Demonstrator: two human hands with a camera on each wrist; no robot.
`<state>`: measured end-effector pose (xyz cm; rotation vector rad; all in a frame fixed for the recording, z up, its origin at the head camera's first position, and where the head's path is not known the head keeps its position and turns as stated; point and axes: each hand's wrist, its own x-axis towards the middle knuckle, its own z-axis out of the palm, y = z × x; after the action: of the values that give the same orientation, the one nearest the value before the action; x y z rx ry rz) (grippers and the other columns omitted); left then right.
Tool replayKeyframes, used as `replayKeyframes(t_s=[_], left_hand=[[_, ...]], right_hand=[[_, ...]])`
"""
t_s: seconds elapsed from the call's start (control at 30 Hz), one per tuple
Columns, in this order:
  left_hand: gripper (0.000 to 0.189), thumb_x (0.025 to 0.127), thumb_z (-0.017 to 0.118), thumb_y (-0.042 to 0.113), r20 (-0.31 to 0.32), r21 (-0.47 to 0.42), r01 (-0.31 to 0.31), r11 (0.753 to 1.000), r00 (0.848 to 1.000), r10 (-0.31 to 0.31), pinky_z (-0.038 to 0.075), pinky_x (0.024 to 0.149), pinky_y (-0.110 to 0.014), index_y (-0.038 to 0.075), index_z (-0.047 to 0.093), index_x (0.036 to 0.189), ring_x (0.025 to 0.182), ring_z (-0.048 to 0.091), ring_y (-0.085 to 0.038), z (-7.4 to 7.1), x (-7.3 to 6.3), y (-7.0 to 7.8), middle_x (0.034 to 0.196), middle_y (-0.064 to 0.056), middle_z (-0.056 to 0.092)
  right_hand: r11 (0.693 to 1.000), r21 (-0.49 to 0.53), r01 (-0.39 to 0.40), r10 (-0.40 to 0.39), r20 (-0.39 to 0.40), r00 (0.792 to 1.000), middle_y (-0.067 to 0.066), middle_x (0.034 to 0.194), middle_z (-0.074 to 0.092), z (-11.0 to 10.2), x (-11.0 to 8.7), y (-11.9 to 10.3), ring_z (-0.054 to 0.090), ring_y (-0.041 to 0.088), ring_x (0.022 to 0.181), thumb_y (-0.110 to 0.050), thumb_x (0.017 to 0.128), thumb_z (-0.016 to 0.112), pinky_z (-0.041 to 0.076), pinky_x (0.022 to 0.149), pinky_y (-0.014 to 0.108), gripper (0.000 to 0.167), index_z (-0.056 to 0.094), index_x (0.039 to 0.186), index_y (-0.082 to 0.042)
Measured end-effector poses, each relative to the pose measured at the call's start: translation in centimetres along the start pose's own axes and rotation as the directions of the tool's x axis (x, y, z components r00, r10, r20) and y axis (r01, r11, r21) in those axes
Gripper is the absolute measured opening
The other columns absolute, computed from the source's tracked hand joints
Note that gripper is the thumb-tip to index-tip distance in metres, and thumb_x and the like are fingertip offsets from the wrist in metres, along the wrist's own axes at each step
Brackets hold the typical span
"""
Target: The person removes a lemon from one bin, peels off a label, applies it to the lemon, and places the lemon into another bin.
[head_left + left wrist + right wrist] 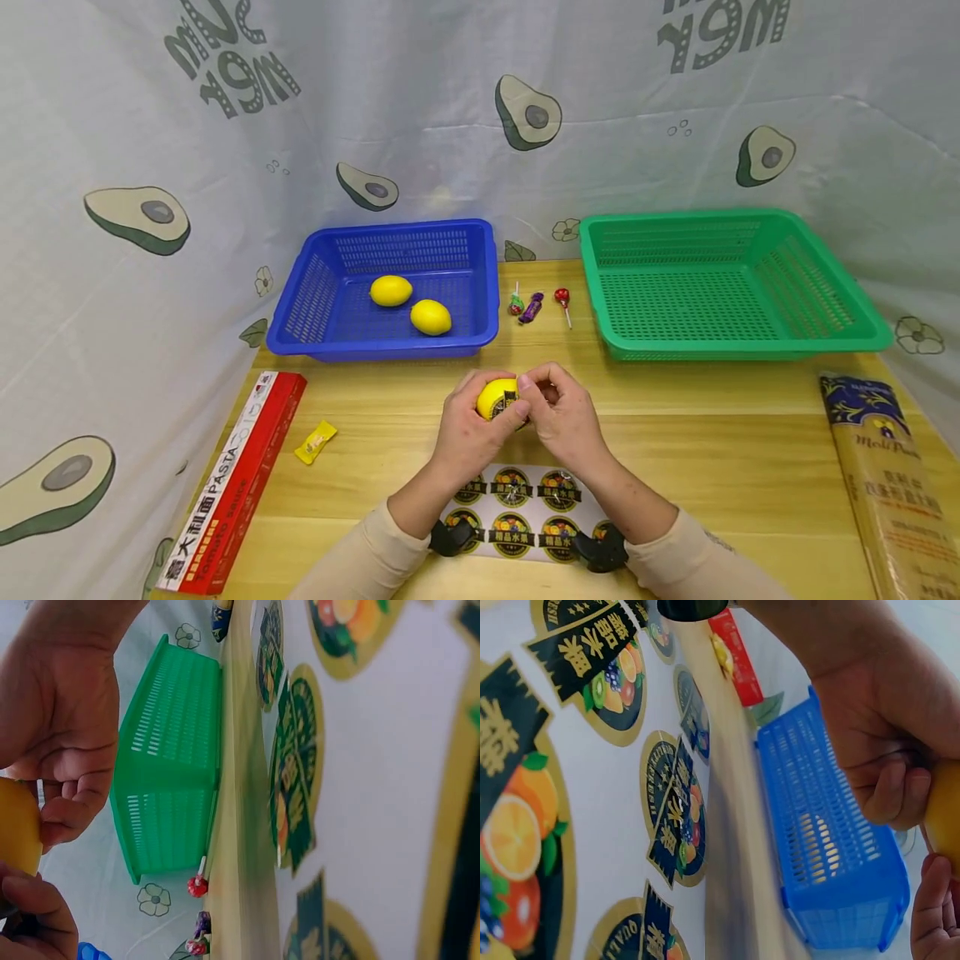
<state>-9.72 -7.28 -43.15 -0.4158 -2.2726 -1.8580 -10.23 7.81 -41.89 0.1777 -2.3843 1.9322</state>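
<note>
Above the front middle of the table is a yellow lemon (491, 395), with a round dark fruit sticker (504, 405) on the side facing me. My left hand (468, 427) grips the lemon from the left, its thumb lying across the sticker's lower edge. From the right, my right hand (566, 417) has curled fingers and a thumb on the lemon at the sticker's edge. Its fingertips touch the yellow skin in the left wrist view, where the lemon (16, 829) is partly cut off. Below both wrists lies a white sheet of round fruit stickers (536, 521).
Two lemons lie in a blue basket (390, 348) at back left. A green basket (750, 343) stands at back right. Between them are two lollipops (562, 297) and a purple candy (532, 307). A red pasta box (240, 492), yellow candy (316, 442) and spaghetti bag (892, 483) flank my arms.
</note>
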Motion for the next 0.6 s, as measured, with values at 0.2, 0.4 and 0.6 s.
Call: replayKeyframes(t_s=[0.2,0.4,0.6], left_hand=[[0.016,0.097,0.067,0.015,-0.056,-0.002,-0.053,0.999,0.997,0.052,0.054,0.066,-0.023,0.009,0.074,0.11,0.083,0.06,-0.012,0.1,-0.1,-0.5,0.103,-0.011,0.069],[0.022,0.104,0.057,0.015,-0.109,0.048,-0.075,0.996,0.991,0.08,0.057,0.079,-0.025,0.008,0.077,0.107,0.095,0.066,-0.011,0.1,0.0,-0.6,0.103,-0.01,0.074],[0.046,0.112,0.038,0.032,0.044,-0.058,0.143,0.988,0.989,-0.14,0.061,0.058,-0.041,0.006,0.076,0.114,0.068,0.065,-0.009,-0.6,0.4,-0.1,0.101,-0.016,0.073]], right_hand=[[0.998,0.039,0.042,-0.041,-0.022,0.999,0.0,0.069,0.056,0.2,-0.1,0.2,0.051,0.006,0.059,-0.011,0.098,0.065,0.044,0.053,0.021,0.012,0.064,0.094,0.0],[0.997,0.022,0.08,-0.079,-0.018,0.997,0.005,0.079,0.059,0.0,0.0,0.2,0.053,0.007,0.063,-0.011,0.096,0.068,0.045,0.054,0.021,0.009,0.066,0.094,-0.002],[0.994,-0.104,-0.042,0.05,0.073,0.996,0.007,0.077,0.062,-1.3,0.8,-0.1,0.054,0.012,0.065,-0.024,0.097,0.07,0.046,0.056,0.023,0.019,0.068,0.095,-0.006]])
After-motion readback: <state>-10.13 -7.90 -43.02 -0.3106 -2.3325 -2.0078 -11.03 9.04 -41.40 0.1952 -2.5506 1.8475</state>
